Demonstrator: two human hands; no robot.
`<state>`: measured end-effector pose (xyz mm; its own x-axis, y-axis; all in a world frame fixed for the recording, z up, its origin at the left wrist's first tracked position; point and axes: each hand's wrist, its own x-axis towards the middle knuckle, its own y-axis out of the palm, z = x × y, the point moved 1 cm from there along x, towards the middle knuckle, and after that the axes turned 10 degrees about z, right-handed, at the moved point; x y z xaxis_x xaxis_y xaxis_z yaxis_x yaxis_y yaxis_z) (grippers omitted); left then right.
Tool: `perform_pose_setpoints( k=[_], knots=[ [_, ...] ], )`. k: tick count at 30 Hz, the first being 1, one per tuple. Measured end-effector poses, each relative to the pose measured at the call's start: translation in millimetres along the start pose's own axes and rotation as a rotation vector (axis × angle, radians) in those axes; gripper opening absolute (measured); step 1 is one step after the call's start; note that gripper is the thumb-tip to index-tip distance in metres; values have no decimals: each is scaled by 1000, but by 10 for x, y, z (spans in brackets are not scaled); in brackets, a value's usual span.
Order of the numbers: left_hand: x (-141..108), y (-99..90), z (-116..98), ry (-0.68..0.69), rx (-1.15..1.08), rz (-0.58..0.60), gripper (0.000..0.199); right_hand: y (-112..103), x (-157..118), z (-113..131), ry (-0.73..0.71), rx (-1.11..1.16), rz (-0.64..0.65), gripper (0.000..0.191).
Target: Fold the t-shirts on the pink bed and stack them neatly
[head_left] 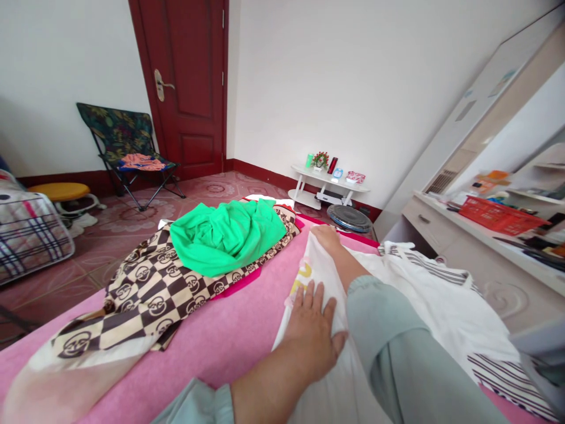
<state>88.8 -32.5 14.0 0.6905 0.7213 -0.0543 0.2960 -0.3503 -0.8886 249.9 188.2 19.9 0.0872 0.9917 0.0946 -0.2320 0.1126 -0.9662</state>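
A white garment (424, 294) with yellow print lies on the pink bed cover (229, 335). My left hand (311, 330) presses flat on its near edge, fingers spread. Farther out, my right hand (329, 237) reaches over the garment and pinches its far edge, the grey-green sleeve lying across the cloth. A striped black-and-white garment (498, 368) lies under and to the right of the white one.
A green garment (227, 235) sits on a brown checked cloth (145, 294) at the left of the bed. A folding chair (128, 150), a red door (189, 82), a low white table (329, 179) and a dresser with a red basket (498, 215) stand around.
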Motion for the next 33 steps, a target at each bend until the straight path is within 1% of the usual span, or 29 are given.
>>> perform_pose_setpoints(
  k=[3, 5, 7, 9, 12, 13, 14, 17, 18, 19, 21, 23, 24, 26, 28, 30, 33],
  knots=[
    [12, 5, 13, 1, -6, -4, 65, -6, 71, -64, 34, 77, -14, 53],
    [13, 5, 16, 0, -10, 0, 65, -9, 25, -78, 43, 112, -50, 59],
    [10, 3, 13, 0, -14, 3, 65, -24, -93, -63, 39, 130, -101, 61],
    [6, 0, 6, -4, -15, 4, 65, -47, -255, -31, 12, 131, -160, 59],
    [5, -2, -4, -13, -15, 12, 65, -39, -487, 14, -87, 71, -261, 52],
    [6, -1, -5, -13, -16, 12, 65, -10, -539, 20, -115, 40, -254, 52],
    [7, 3, -5, -11, -16, 10, 65, 35, -572, 21, -129, 11, -208, 52],
    [5, 24, 3, 2, -10, -14, 65, 186, -575, -4, -87, -20, 81, 57],
    [4, 33, 7, 5, -6, -23, 65, 207, -555, -19, -67, -14, 156, 58],
    [3, 40, 11, 5, -1, -28, 65, 200, -534, -39, -53, -6, 195, 58],
    [3, 52, 20, -2, 6, -32, 64, 95, -511, -111, -35, 5, 196, 51],
    [5, 60, 26, -8, 13, -25, 64, -98, -547, -249, 7, -5, 151, 42],
    [7, 64, 27, -6, 17, -22, 64, -208, -589, -345, 53, -18, 116, 41],
    [11, 73, 29, 1, 28, -29, 64, -410, -705, -574, 196, -58, 45, 42],
    [17, 82, 32, 3, 34, -46, 64, -548, -831, -810, 352, -93, 25, 45],
    [22, 89, 36, -1, 36, -53, 64, -603, -934, -996, 441, -105, 67, 47],
    [25, 92, 42, -2, 40, -51, 64, -582, -1021, -1112, 438, -92, 117, 38]
  ],
)
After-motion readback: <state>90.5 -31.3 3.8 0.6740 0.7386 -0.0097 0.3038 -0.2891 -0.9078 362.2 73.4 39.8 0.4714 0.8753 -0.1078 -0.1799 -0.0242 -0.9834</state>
